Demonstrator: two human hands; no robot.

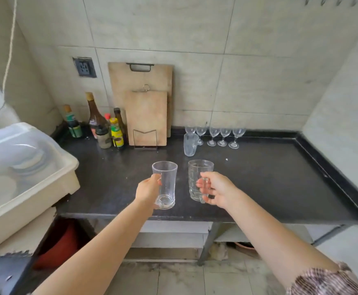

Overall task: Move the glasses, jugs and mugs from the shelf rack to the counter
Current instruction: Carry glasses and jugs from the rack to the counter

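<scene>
My left hand (147, 191) grips a tall clear mug (166, 184) by its side, held upright over the front of the black counter (269, 177). My right hand (216, 191) holds a patterned glass mug (197, 177) by its handle, also upright, just right of the first. Further back on the counter stands a clear jug (190, 144), and behind it a row of several wine glasses (224, 136) along the wall. The shelf rack is out of view.
Two wooden cutting boards (146, 116) lean on the wall in a wire stand. Several sauce bottles (108, 128) cluster at the back left. A white plastic bin with a clear lid (25, 167) sits at the counter's left edge. The counter has a raised rim.
</scene>
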